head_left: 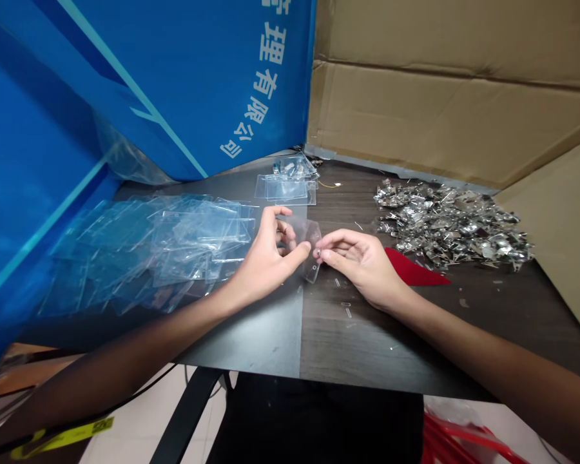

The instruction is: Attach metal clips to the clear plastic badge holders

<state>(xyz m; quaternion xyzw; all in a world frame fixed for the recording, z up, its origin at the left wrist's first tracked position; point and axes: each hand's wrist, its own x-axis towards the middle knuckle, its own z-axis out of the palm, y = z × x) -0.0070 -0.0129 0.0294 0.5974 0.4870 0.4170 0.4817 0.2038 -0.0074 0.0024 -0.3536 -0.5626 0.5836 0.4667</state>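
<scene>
A clear plastic badge sleeve [313, 233] is pinched in my left hand [274, 250], standing tilted above the table between my hands. My right hand [360, 263] is closed at the sleeve's slotted edge, its thumb and forefinger pinching a small shiny metal clip [318, 253]. How the clip meets the sleeve is too small to make out. To the left lies a spread pile of clear sleeves [193, 225]. Off to the right is a heap of metal badge clips [454, 222].
A smaller stack of sleeves [287, 187] with bits on top sits at the back. Red cloth or paper [418, 269] lies beside my right wrist. Small clear scraps [347, 305] dot the dark table [367, 348]. Blue panels [174, 77] and cardboard [439, 96] wall the back.
</scene>
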